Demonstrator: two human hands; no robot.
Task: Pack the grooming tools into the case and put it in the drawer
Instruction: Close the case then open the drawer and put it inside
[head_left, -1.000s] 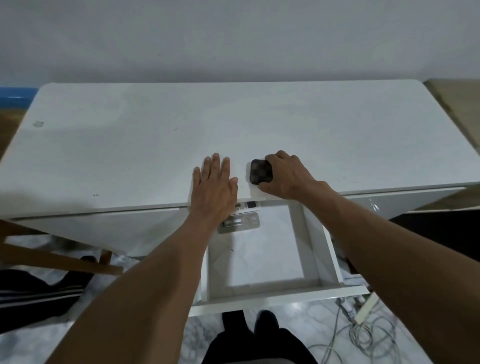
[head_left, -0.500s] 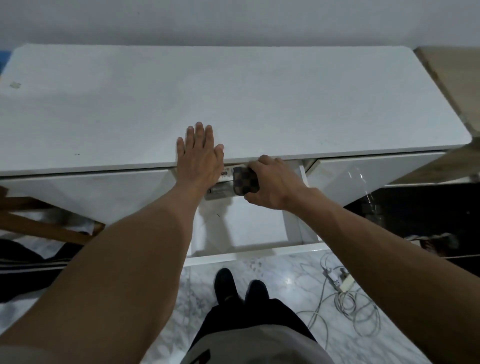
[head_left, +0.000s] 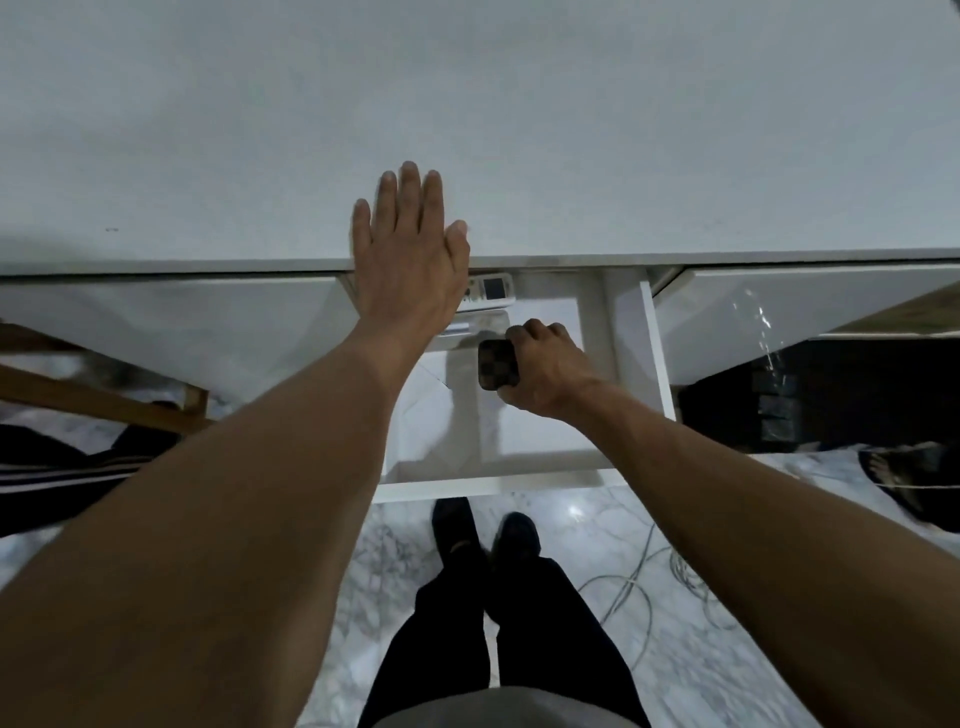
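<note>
White pull-out drawer (head_left: 545, 486): stood open under the front edge of the table, between two closed white drawer fronts (head_left: 171, 332).
Small dark brown checkered case (head_left: 497, 364): had rounded corners and was held inside the drawer, toward the back and right of the middle, apart from the right wall. Whether it touched the drawer floor could not be told.
Right hand (head_left: 550, 369): reached down into the drawer and gripped the case from its right side, the fingers curled close together over its far edge. The thumb could not be made out.
Left hand (head_left: 410, 260): lay palm down on the front edge of the table top, the four fingers straight and pressed together, the thumb angled out to the right. The heel of the hand overhung the edge above the drawer.
Plain white table top (head_left: 571, 130): filled the upper part of the view and bore only the left hand.
White handset with a small dark screen (head_left: 492, 292): lay at the back of the drawer just under the table edge, its left end hidden by the left hand.
Flat grey item (head_left: 470, 328): lay just in front of the handset, between the left wrist and the case, too blurred to name.
Grey-veined white marble floor (head_left: 597, 525): showed below the drawer, with loose pale cables (head_left: 636, 582) to the right of the person's feet.
Dark shoes (head_left: 457, 525): stood just in front of the drawer front, below dark trousers (head_left: 452, 623).
Brown wooden frame (head_left: 93, 400): slanted under the table at the left.
</note>
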